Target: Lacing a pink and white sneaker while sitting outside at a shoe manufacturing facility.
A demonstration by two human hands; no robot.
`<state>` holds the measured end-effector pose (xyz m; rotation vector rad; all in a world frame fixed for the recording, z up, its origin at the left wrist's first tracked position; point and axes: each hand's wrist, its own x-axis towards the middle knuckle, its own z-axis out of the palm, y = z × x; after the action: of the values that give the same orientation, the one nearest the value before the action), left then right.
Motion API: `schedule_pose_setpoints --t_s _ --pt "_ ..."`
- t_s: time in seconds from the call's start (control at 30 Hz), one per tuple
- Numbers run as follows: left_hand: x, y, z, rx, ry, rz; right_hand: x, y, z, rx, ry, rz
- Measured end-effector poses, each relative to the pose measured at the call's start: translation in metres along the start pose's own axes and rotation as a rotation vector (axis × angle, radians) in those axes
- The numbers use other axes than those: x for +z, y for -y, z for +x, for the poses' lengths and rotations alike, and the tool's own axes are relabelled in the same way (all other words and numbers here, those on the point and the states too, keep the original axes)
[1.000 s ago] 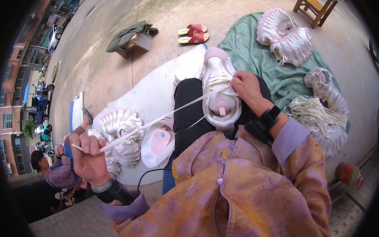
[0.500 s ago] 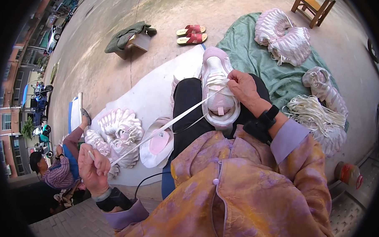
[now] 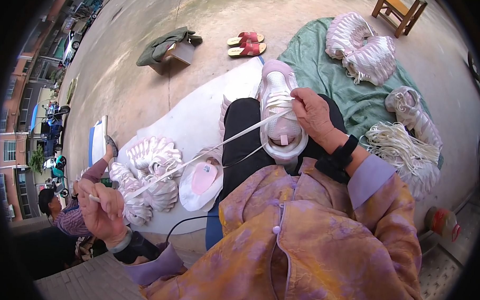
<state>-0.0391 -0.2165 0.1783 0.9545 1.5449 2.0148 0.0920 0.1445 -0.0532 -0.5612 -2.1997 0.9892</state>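
On my lap, over dark trousers, rests a pink and white sneaker [image 3: 279, 106], its toe pointing away from me. A flat white shoelace [image 3: 213, 148] runs taut from its eyelets down to my left hand [image 3: 103, 211], which is closed on the lace out at the far left, the lace tip poking from the fingers. My right hand [image 3: 315, 115] is at the right side of the sneaker's lacing, fingers pinched on the lace by the eyelets. A second, thinner length of lace [image 3: 245, 154] trails from the shoe's collar toward the lower left.
Strung bundles of pink and white shoe uppers [image 3: 152, 171] lie on a white sheet [image 3: 170, 116]; more uppers [image 3: 360, 48] and loose white laces [image 3: 391, 139] are on a green cloth [image 3: 327, 73]. Red slippers [image 3: 247, 48], a draped box [image 3: 174, 55] and a wooden stool [image 3: 398, 12] stand beyond. Another person [image 3: 68, 215] sits at left.
My left hand has moved outward to the left and slightly up, drawing the lace farther from the sneaker. My right hand stays at the lacing; the whole view has shifted slightly.
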Motion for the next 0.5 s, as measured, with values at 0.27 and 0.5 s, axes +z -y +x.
schedule_pose_setpoints --t_s 0.27,0.5 --pt "0.044 -0.024 0.032 0.170 0.144 -0.176 0.002 0.067 0.025 -0.018 0.744 0.286" --pt "0.069 0.055 0.033 0.002 -0.287 -0.148 -0.099 0.128 0.065 0.126 0.822 1.046"
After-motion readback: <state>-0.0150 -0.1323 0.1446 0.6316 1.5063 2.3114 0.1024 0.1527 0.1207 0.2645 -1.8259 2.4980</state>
